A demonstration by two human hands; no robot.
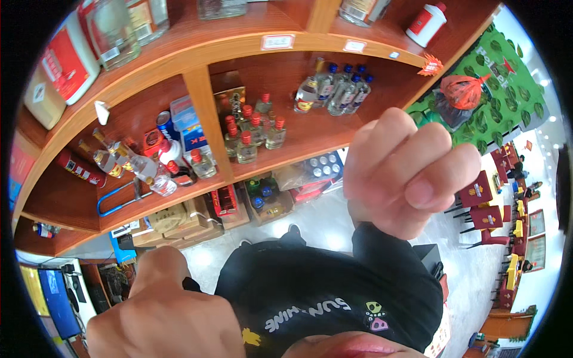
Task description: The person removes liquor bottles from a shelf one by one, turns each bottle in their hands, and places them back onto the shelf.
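My right hand (412,173) is raised in front of the shelf's right part, its fingers curled into a loose fist with nothing visible in it. Beyond it, small clear bottles with blue caps (343,95) stand in the middle compartment. Low on the left and close to the camera is my left hand (167,304), back toward me; its fingers are hidden. Above that hand, the left compartment holds small bottles (143,167), a blue can (166,124) and a blue-handled hacksaw-like frame (113,203). Neither hand touches the shelf goods.
The curved wooden shelf (239,56) spans the top. Red-capped small bottles (253,131) crowd its middle compartment. Cardboard boxes (271,206) sit on the floor below. A tied red bag (462,92) hangs by a green leafy wall (501,71). Maroon-covered tables (483,218) stand at the far right.
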